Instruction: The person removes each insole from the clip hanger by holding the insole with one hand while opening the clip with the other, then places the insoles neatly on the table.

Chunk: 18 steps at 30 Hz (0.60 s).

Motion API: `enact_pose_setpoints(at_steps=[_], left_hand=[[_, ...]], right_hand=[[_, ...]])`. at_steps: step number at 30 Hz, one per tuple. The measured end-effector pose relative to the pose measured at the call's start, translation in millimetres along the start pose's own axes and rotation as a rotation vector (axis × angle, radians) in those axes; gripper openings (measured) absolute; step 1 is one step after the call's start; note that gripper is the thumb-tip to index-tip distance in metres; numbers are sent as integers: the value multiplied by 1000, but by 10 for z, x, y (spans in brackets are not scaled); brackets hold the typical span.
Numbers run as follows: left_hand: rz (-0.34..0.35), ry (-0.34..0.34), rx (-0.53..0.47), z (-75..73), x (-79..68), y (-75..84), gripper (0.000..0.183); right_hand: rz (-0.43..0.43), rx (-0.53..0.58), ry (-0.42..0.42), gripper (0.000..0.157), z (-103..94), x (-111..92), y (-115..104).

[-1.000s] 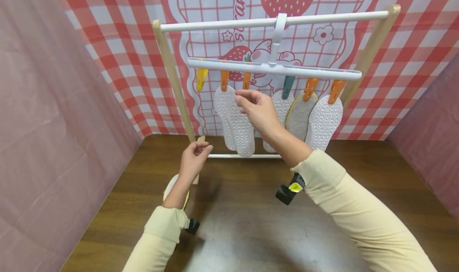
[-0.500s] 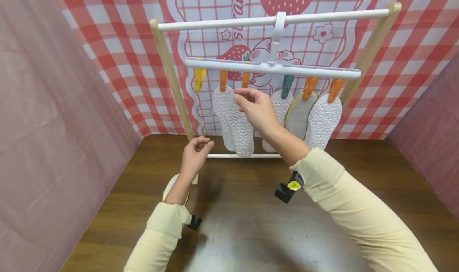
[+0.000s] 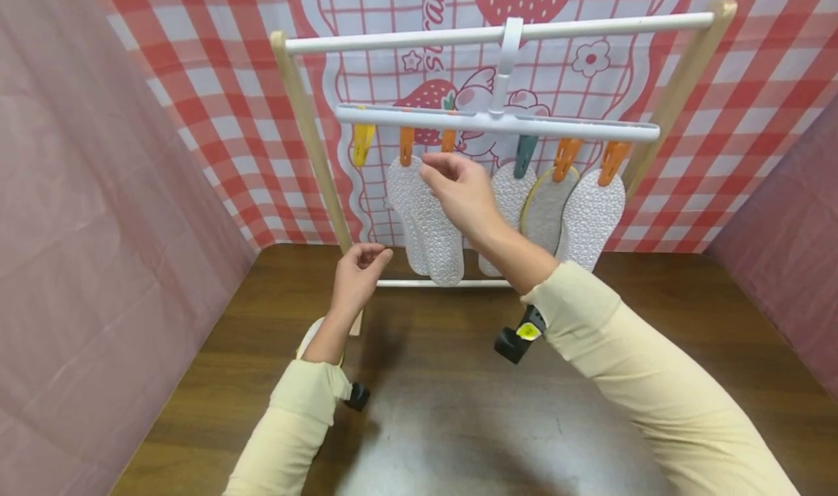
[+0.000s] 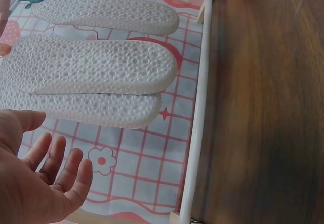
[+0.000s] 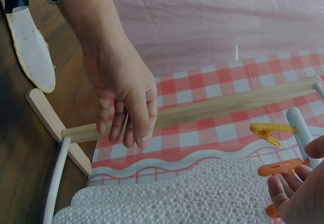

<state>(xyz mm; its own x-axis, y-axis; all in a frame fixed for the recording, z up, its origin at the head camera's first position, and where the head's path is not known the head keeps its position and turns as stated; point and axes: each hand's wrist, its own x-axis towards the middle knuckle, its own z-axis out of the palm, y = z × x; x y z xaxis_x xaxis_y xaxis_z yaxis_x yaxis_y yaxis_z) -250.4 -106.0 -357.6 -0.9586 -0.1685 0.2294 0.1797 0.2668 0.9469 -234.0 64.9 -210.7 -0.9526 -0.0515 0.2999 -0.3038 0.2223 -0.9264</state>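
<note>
My right hand [image 3: 461,194], fingers loosely bent, is in front of the top of a white bumpy insole [image 3: 441,241] that hangs from an orange clip [image 3: 448,141]. Nothing shows between its fingers; whether they touch the insole or clip I cannot tell. Another white insole [image 3: 402,180] hangs just left of it from a second orange clip [image 3: 406,147]. Lower left, my left hand [image 3: 355,278] hovers with relaxed fingers and holds nothing; the left wrist view has this hand [image 4: 40,178] beside the two insoles. A yellow clip [image 3: 363,145] at the hanger's left end bears nothing.
A white hanger [image 3: 576,129] hooks over the rack's top bar [image 3: 406,41]. On its right hang a white insole [image 3: 513,187], a grey one [image 3: 550,209] and another white one [image 3: 594,216]. Another insole [image 5: 33,52] lies on the table [image 3: 458,409] under my left forearm.
My right hand has moved slightly up and left along the insole's top. My left hand has risen a little. The clips and insoles keep their places on the hanger.
</note>
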Motion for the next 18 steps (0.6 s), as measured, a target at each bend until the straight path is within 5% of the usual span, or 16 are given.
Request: enact_pose_setpoints(at_steps=[18], left_hand=[[71,11,-63,86,153,43,26]], right_hand=[[-21,-72,30,33,56,71,-1]])
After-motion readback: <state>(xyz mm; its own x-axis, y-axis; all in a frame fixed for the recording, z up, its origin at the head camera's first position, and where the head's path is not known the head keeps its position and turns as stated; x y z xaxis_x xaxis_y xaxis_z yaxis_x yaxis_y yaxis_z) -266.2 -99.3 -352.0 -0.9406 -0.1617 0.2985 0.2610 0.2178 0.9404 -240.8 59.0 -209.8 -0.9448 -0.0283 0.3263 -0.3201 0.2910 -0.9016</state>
